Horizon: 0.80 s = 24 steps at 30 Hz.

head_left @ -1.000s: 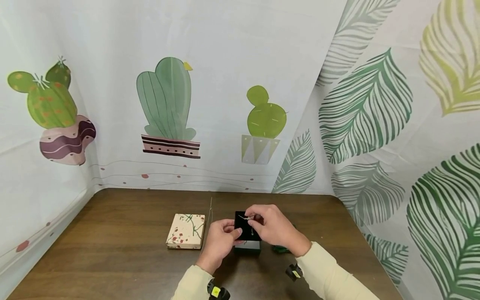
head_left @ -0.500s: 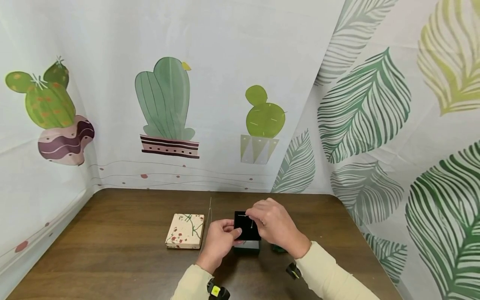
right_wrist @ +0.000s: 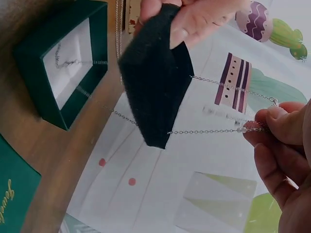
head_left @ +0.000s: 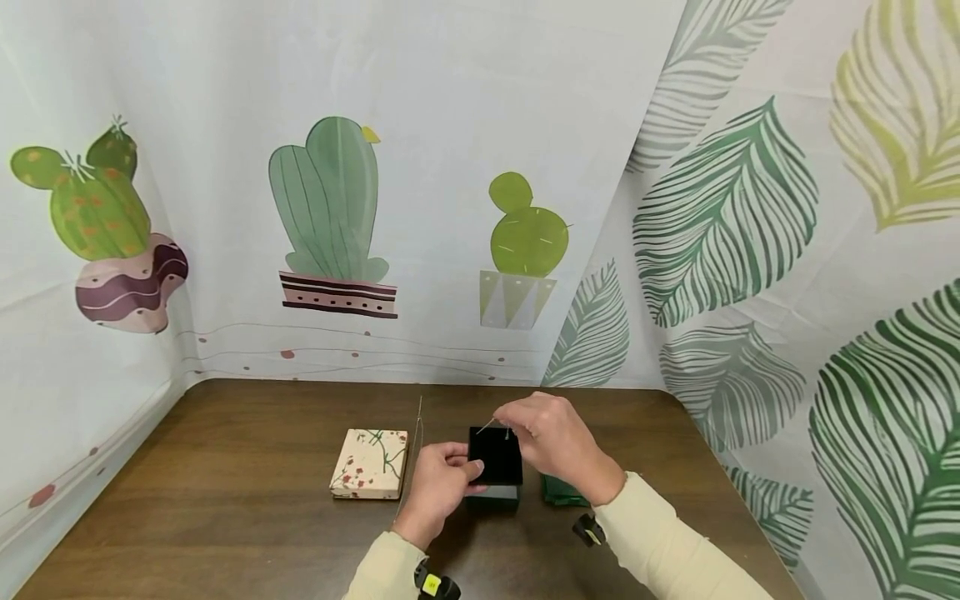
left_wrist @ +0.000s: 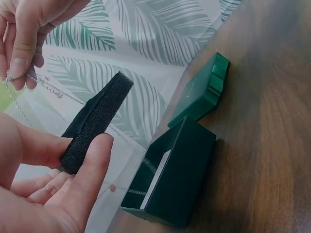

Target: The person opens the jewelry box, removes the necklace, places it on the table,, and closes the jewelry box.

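My left hand (head_left: 435, 487) pinches a black foam pad (head_left: 497, 457) by its lower left edge, thumb on the front. Seen edge-on in the left wrist view, the pad (left_wrist: 95, 124) is tilted. Just beyond its upper right corner, the fingertips of my right hand (head_left: 553, 437) pinch a thin silver chain necklace (right_wrist: 209, 132). In the right wrist view two strands run from those fingers to the pad's edge, and more chain trails behind it into an open dark green box (left_wrist: 182, 170). A white lining (right_wrist: 70, 68) shows inside the box.
The box's green lid (left_wrist: 199, 94), with a bow, lies on the table right of the box. A cream box with a floral print (head_left: 371, 464) stands to the left. Beside it a thin cord (head_left: 418, 433) runs upward. A patterned cloth backdrop (head_left: 435, 208) closes off the back.
My right hand has drawn back and up from the pad's face, pulling the chain away from it. The left hand and the pad have stayed nearly still.
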Motion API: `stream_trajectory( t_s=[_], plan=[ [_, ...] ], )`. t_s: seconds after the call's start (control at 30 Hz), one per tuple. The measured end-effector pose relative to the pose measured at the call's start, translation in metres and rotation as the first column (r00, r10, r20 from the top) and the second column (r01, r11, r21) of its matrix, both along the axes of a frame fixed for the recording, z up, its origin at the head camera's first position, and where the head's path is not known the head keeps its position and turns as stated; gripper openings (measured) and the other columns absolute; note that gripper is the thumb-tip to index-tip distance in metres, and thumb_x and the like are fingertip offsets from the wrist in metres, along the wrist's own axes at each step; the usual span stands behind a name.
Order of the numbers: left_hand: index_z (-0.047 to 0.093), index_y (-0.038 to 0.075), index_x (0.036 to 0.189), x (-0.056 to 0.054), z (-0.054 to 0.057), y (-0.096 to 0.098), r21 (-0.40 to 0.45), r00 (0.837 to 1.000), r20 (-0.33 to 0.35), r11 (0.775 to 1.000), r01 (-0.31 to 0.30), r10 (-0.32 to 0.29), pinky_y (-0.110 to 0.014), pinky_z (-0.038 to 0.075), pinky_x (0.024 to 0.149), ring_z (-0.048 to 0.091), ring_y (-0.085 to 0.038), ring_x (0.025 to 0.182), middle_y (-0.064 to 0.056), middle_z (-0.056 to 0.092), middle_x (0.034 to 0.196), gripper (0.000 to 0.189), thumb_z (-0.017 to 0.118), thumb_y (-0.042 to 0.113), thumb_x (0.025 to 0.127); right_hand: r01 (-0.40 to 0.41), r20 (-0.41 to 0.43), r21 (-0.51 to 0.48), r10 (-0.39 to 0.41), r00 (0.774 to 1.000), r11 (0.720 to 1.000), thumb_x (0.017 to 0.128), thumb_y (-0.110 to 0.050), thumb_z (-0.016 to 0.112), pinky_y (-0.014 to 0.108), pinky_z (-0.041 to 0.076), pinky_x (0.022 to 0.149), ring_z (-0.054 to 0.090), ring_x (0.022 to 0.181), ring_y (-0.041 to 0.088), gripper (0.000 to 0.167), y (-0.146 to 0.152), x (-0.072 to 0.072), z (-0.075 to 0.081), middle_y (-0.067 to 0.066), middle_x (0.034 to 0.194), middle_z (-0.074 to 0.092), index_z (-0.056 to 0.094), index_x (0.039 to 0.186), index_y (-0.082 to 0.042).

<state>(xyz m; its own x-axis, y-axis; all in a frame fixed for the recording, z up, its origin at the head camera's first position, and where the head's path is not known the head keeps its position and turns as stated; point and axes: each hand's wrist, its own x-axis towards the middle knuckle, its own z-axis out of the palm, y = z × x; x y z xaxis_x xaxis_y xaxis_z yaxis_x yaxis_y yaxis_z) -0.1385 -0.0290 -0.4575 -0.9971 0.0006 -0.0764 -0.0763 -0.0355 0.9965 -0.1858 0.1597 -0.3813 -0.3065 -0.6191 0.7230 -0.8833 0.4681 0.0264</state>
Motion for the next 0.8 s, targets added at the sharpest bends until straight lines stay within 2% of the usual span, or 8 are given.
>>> stream_trajectory(
  t_s=[0.3,0.8],
  plan=[
    [0.059,-0.019,0.125,0.002,0.001,0.001,0.008,1.000,0.007,1.000,-0.027,0.027,-0.036,0.065,0.074,0.068,-0.016,0.082,-0.015,0.059,0.100,0.036,0.069,-0.004,0.094,-0.026,-0.026,-0.029,0.025,0.999,0.999,0.080,0.015,0.076,0.026,0.060,0.066,0.073,0.071,0.011,0.026,0.001,-0.001,0.010,0.000,0.079,0.078,0.078,0.088,-0.009],
    [0.059,-0.019,0.125,0.003,-0.001,0.002,0.004,0.999,0.020,1.000,-0.026,0.026,-0.035,0.065,0.073,0.065,-0.019,0.083,-0.013,0.056,0.097,0.037,0.069,-0.004,0.094,-0.018,-0.057,-0.045,0.016,0.998,0.999,0.081,0.010,0.079,0.028,0.060,0.065,0.074,0.073,0.014,0.021,0.003,-0.003,0.028,0.002,0.081,0.079,0.079,0.091,-0.009]
  ],
)
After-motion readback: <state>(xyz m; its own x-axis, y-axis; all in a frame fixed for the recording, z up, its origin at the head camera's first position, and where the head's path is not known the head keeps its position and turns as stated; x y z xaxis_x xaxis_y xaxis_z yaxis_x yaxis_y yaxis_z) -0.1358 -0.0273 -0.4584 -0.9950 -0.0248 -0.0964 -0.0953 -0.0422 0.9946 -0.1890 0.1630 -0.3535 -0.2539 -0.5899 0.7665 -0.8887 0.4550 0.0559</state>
